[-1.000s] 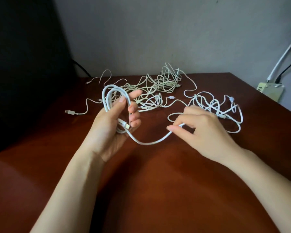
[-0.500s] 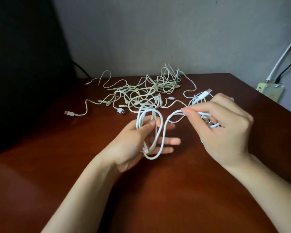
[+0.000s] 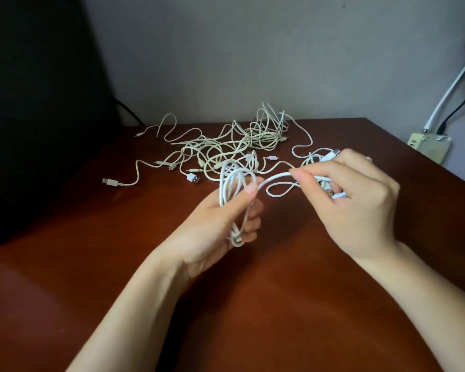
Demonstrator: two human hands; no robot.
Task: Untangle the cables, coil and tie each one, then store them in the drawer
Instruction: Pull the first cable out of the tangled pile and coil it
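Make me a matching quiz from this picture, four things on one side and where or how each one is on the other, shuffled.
1 white coil
2 cable tangle
3 power strip
4 right hand

A pinches a cable strand
B beyond the table, far right
C gripped by the left hand
D lies at the table's back

Pairs: 1-C, 2-D, 3-B, 4-A

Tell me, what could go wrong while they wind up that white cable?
The coil in the left hand is untied, so its loops might spring loose. The right hand holds a bunched clump of cable, which could knot while feeding. Nearby strands from the tangled pile might get dragged along.
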